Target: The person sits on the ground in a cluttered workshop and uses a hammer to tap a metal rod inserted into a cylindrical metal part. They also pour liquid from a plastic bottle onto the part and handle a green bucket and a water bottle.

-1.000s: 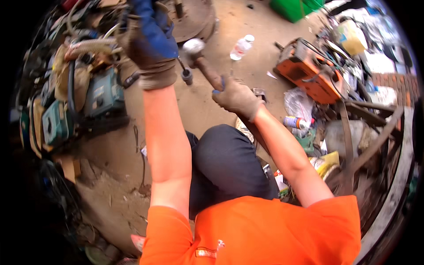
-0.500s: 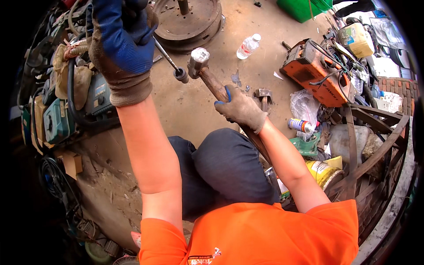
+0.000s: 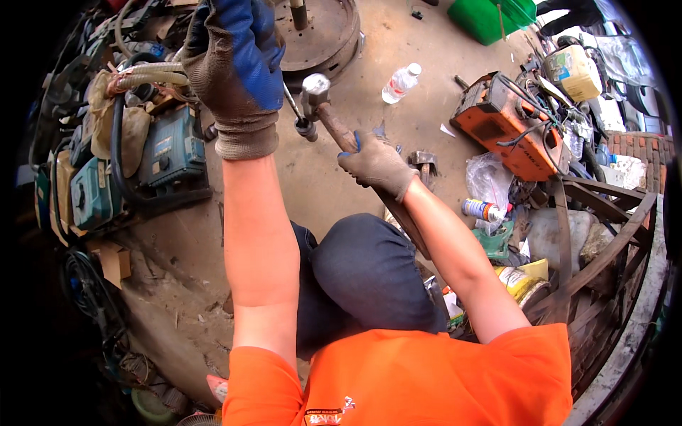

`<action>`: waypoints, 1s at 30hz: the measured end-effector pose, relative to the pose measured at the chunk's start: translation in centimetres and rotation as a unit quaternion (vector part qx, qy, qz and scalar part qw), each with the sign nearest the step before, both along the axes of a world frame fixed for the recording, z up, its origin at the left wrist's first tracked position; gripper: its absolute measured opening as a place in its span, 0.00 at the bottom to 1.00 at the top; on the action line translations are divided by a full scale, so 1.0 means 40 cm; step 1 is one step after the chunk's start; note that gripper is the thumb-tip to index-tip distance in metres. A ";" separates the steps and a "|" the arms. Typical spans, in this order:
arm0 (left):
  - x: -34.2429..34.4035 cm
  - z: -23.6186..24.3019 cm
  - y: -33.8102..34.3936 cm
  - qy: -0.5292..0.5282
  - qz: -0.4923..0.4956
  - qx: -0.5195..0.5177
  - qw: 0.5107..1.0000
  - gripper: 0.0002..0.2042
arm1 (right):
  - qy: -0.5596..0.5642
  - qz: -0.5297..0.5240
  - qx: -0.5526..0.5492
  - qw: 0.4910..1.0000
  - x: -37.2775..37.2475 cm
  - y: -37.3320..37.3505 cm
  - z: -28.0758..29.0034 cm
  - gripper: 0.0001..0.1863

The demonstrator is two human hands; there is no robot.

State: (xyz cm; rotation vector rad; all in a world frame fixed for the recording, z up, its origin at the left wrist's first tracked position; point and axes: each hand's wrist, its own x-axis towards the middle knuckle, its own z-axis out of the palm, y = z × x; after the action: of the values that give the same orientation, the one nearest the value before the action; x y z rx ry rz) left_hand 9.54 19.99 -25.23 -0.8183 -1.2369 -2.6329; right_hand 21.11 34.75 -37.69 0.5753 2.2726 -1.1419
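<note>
My right hand (image 3: 380,167), in a grey-brown glove, is closed around the wooden handle of a hammer (image 3: 332,122). The hammer's head is up and its handle slants back toward my right knee. Raised at the upper left is my left hand (image 3: 238,78) in a blue-coated glove; its fingers are partly cut off by the top edge. From behind this hand a thin metal rod with a dark socket-like end (image 3: 306,130) slants down beside the hammer head. The hand appears closed on the rod, its grip hidden. Beyond lies a rusty wheel rim (image 3: 337,50) with an upright post.
A clear bottle (image 3: 401,83) stands ahead; a second hammer (image 3: 424,162) lies right of my right hand. Further right are an orange machine (image 3: 497,121), a spray can (image 3: 481,209) and a metal frame (image 3: 565,248). Machinery (image 3: 170,153) crowds the left; a green bin (image 3: 486,18) sits far off.
My left hand has moved right, and the rod's socket-like end has shifted right and slightly down. My right hand and the hammer have moved only slightly left.
</note>
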 end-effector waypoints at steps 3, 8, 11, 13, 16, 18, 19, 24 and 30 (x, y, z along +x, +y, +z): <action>-0.024 -0.024 -0.025 0.020 -0.044 0.036 0.998 0.23 | 0.105 -0.097 -0.050 0.988 0.004 0.037 0.181 0.19; -0.021 -0.003 0.020 -0.068 0.121 0.039 0.990 0.20 | 0.560 -0.136 0.019 0.817 -0.031 0.212 0.552 0.16; 0.011 0.064 0.007 -0.050 0.095 0.032 0.994 0.19 | 0.593 -0.069 0.083 0.798 -0.014 0.147 0.553 0.20; 0.039 0.114 0.009 -0.036 0.096 0.007 0.995 0.19 | 0.399 0.052 0.207 0.892 0.015 0.108 0.329 0.23; -0.030 0.026 0.027 -0.071 0.084 0.039 0.993 0.20 | 0.085 0.116 0.182 0.973 0.052 0.054 0.016 0.28; -0.074 -0.038 -0.019 -0.124 0.126 0.023 0.984 0.22 | 0.035 0.087 0.107 0.990 0.054 0.030 0.017 0.29; -0.076 -0.032 -0.038 -0.064 0.161 0.053 0.984 0.17 | 0.023 0.074 0.075 0.994 0.059 0.032 0.023 0.29; -0.019 0.069 -0.129 -0.049 0.052 -0.042 0.997 0.23 | -0.039 -0.011 -0.022 0.999 0.123 0.085 0.015 0.33; 0.029 0.063 -0.245 -0.060 0.084 -0.092 0.990 0.23 | -0.005 -0.066 0.137 0.988 0.264 0.177 -0.186 0.34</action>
State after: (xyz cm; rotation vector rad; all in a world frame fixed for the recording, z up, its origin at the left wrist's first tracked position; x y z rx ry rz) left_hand 10.71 10.17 -22.72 -0.5568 -1.5260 -2.4928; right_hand 31.65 41.83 -45.12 0.8446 2.4309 -0.8879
